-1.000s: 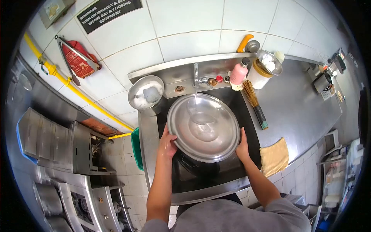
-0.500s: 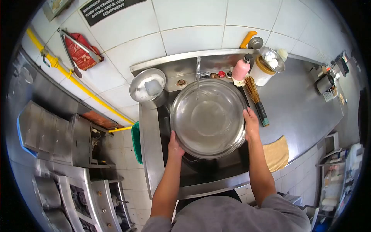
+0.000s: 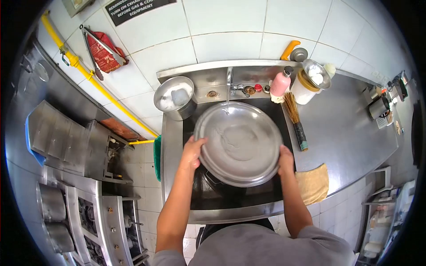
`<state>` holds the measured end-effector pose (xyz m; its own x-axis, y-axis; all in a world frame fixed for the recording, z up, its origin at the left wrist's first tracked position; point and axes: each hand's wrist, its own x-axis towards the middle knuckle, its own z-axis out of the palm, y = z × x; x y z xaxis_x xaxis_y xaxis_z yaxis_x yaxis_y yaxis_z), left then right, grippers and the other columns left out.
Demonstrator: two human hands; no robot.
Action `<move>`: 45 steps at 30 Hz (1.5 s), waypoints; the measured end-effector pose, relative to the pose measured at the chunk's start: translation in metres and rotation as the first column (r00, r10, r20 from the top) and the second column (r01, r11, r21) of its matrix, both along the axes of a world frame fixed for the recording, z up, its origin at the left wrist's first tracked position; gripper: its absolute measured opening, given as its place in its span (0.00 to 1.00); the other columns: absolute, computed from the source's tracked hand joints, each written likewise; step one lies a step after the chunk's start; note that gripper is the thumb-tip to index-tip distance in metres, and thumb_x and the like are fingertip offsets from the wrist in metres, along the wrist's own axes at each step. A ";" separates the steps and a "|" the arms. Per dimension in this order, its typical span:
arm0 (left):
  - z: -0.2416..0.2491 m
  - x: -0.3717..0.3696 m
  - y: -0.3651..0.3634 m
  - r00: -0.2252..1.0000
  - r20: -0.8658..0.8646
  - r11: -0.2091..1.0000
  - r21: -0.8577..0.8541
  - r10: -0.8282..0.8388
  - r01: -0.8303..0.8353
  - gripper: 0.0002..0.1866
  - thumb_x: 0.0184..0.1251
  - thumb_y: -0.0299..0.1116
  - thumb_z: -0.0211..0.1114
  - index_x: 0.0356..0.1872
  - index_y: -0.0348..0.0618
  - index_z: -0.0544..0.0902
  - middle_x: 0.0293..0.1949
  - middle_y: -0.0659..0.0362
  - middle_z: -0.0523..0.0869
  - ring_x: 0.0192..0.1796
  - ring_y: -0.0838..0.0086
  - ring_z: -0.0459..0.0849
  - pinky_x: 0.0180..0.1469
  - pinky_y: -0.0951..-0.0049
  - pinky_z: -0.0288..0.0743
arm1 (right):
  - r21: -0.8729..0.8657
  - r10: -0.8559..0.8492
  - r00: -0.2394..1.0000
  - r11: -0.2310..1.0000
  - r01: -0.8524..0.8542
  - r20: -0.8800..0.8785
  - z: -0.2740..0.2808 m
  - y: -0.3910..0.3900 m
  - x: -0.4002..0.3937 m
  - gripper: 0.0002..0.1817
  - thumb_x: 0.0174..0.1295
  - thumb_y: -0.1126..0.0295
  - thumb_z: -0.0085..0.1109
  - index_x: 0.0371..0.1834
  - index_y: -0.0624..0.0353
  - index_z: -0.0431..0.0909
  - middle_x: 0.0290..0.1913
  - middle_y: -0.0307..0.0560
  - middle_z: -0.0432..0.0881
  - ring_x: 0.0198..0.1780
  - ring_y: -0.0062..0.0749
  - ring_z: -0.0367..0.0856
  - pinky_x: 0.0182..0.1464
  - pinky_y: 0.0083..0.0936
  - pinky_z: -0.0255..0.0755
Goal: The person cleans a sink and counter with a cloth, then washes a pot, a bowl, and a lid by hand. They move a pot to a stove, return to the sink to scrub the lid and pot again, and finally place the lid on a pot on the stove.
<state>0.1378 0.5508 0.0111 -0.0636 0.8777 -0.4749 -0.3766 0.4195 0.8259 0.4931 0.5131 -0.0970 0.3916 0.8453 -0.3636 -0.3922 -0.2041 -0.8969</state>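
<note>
Head camera looks straight down on a steel sink point(image 3: 175, 146), where a person holds a large round metal basin point(image 3: 239, 142) over the dark bowl of the sink, under the tap point(image 3: 229, 82). A thin stream of water falls from the tap onto the far edge of the basin. The left hand point(image 3: 193, 153) grips the basin's left rim, fingers curled over the edge; the right hand point(image 3: 285, 160) clasps the right rim, with its fingers hidden beneath the metal. The basin covers most of the sink, so what lies under it is hard to make out beyond a dark shape.

On the ledge behind the sink stands a smaller metal bowl point(image 3: 175, 98) with something pale inside. To the right of the tap are a pink bottle point(image 3: 281, 84), a bamboo brush point(image 3: 295, 119) lying at the sink's edge, and a white container point(image 3: 308, 84) with a metal dish on top. A folded tan cloth point(image 3: 313, 184) lies on the worktop point(image 3: 350, 128) near the right forearm. The sign high on the tiled wall is cut off by the frame.
</note>
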 end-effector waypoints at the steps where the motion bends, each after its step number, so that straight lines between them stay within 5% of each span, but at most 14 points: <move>1: 0.021 0.003 -0.007 1.000 -0.011 1.000 0.002 0.002 -0.002 0.28 0.63 0.26 0.65 0.64 0.35 0.69 0.55 0.46 0.81 0.53 0.61 0.83 0.55 0.61 0.80 | -0.026 0.025 0.998 0.999 -0.023 0.064 -0.011 0.003 -0.012 0.19 0.74 0.62 0.51 0.58 0.67 0.75 0.52 0.50 0.82 0.54 0.33 0.78 0.60 0.30 0.69; 7: 0.080 0.005 -0.054 0.960 -0.210 0.959 0.253 0.186 -0.130 0.20 0.60 0.21 0.61 0.55 0.38 0.77 0.41 0.56 0.85 0.39 0.73 0.83 0.41 0.71 0.78 | -0.049 0.198 0.980 0.979 -0.197 0.011 -0.032 0.081 -0.070 0.25 0.72 0.55 0.53 0.57 0.69 0.76 0.49 0.49 0.83 0.51 0.34 0.79 0.56 0.29 0.70; 9: 0.092 0.001 -0.069 0.944 -0.229 0.944 0.285 0.237 -0.168 0.19 0.59 0.20 0.61 0.53 0.38 0.78 0.41 0.57 0.85 0.39 0.73 0.83 0.42 0.72 0.78 | 0.013 0.296 0.898 0.948 -0.317 0.327 -0.016 0.120 -0.083 0.25 0.70 0.51 0.55 0.50 0.66 0.81 0.41 0.45 0.84 0.41 0.29 0.79 0.47 0.30 0.72; 12: 0.113 0.003 -0.087 0.923 -0.201 0.909 0.334 0.328 -0.250 0.17 0.56 0.19 0.61 0.49 0.39 0.81 0.40 0.58 0.85 0.38 0.75 0.82 0.42 0.75 0.77 | 0.149 0.407 0.911 0.899 -0.412 0.068 0.027 0.179 -0.119 0.24 0.68 0.48 0.59 0.36 0.63 0.82 0.32 0.40 0.80 0.33 0.23 0.73 0.36 0.30 0.69; 19: 0.127 -0.002 -0.116 0.870 -0.373 0.916 0.354 0.323 -0.188 0.10 0.56 0.18 0.64 0.39 0.39 0.81 0.32 0.67 0.81 0.32 0.85 0.75 0.36 0.80 0.69 | 0.218 0.691 0.567 0.530 -0.819 0.449 0.130 0.215 -0.169 0.20 0.68 0.54 0.61 0.37 0.64 0.82 0.32 0.38 0.79 0.35 0.22 0.73 0.40 0.22 0.68; 24: 0.135 -0.010 -0.142 0.825 -0.422 0.886 0.425 0.375 -0.186 0.07 0.57 0.19 0.65 0.30 0.42 0.76 0.28 0.70 0.76 0.30 0.87 0.69 0.33 0.81 0.64 | 0.280 0.678 0.719 0.668 -0.689 0.151 0.079 0.178 -0.158 0.21 0.72 0.53 0.55 0.44 0.63 0.83 0.38 0.39 0.83 0.36 0.26 0.79 0.43 0.25 0.73; 27: 0.148 -0.031 -0.158 0.763 -0.492 0.865 0.472 0.419 -0.170 0.10 0.57 0.19 0.66 0.27 0.44 0.74 0.26 0.72 0.73 0.28 0.88 0.66 0.31 0.81 0.61 | 0.040 0.884 0.458 0.456 -0.889 0.095 -0.014 0.166 -0.137 0.21 0.73 0.51 0.53 0.48 0.59 0.82 0.39 0.42 0.85 0.36 0.27 0.83 0.42 0.28 0.76; 29: 0.154 -0.050 -0.169 0.756 -0.468 0.837 0.514 0.458 -0.188 0.11 0.56 0.18 0.67 0.26 0.45 0.73 0.25 0.72 0.72 0.29 0.88 0.67 0.31 0.82 0.61 | -0.109 0.971 0.122 0.146 -0.983 0.206 0.001 0.139 -0.122 0.21 0.72 0.51 0.54 0.54 0.57 0.81 0.43 0.43 0.86 0.40 0.26 0.84 0.44 0.26 0.76; 31: 0.165 -0.068 -0.182 0.738 -0.467 0.820 0.534 0.488 -0.204 0.12 0.53 0.18 0.69 0.25 0.45 0.73 0.24 0.72 0.72 0.28 0.88 0.67 0.30 0.81 0.62 | -0.253 0.958 0.030 0.106 -0.962 0.286 0.034 0.136 -0.113 0.23 0.71 0.52 0.56 0.61 0.55 0.77 0.48 0.43 0.85 0.44 0.27 0.84 0.46 0.26 0.76; 34: 0.172 -0.099 -0.214 0.604 -0.596 0.795 0.598 0.529 -0.106 0.13 0.51 0.18 0.69 0.24 0.44 0.72 0.25 0.71 0.73 0.28 0.87 0.69 0.30 0.81 0.63 | -0.033 0.904 0.279 0.305 -0.952 0.324 0.101 0.150 -0.125 0.29 0.71 0.53 0.55 0.70 0.55 0.68 0.54 0.44 0.83 0.46 0.28 0.83 0.49 0.26 0.76; 39: 0.199 -0.145 -0.266 0.525 -0.694 0.770 0.629 0.494 0.108 0.17 0.50 0.23 0.72 0.23 0.43 0.68 0.37 0.56 0.86 0.34 0.74 0.80 0.36 0.74 0.73 | 0.301 0.862 0.300 0.182 -0.936 0.409 0.229 0.157 -0.210 0.33 0.71 0.47 0.52 0.69 0.61 0.67 0.63 0.51 0.76 0.59 0.35 0.77 0.60 0.38 0.72; 42: 0.197 -0.183 -0.297 0.553 -0.626 0.551 0.769 0.550 0.323 0.10 0.48 0.20 0.64 0.25 0.38 0.70 0.52 0.52 0.86 0.44 0.62 0.87 0.41 0.71 0.81 | 0.284 0.853 -0.196 -0.365 -0.887 0.484 0.314 0.103 -0.316 0.40 0.70 0.41 0.49 0.73 0.62 0.62 0.72 0.49 0.67 0.66 0.36 0.72 0.65 0.35 0.67; 43: 0.199 -0.197 -0.315 0.476 -0.708 0.589 0.703 0.523 0.399 0.10 0.55 0.27 0.65 0.25 0.40 0.70 0.53 0.52 0.86 0.49 0.60 0.87 0.45 0.68 0.82 | 0.287 0.832 -0.237 -0.418 -0.862 0.501 0.327 0.082 -0.350 0.40 0.70 0.41 0.49 0.73 0.62 0.62 0.72 0.49 0.67 0.66 0.36 0.72 0.65 0.35 0.67; 45: 0.203 -0.223 -0.353 0.371 -0.772 0.631 0.635 0.516 0.446 0.13 0.62 0.34 0.65 0.24 0.42 0.71 0.54 0.52 0.85 0.53 0.58 0.86 0.49 0.65 0.82 | -0.049 0.544 -0.586 -0.706 -0.706 0.600 0.348 0.027 -0.416 0.38 0.70 0.47 0.54 0.75 0.61 0.60 0.74 0.49 0.65 0.66 0.36 0.72 0.65 0.33 0.67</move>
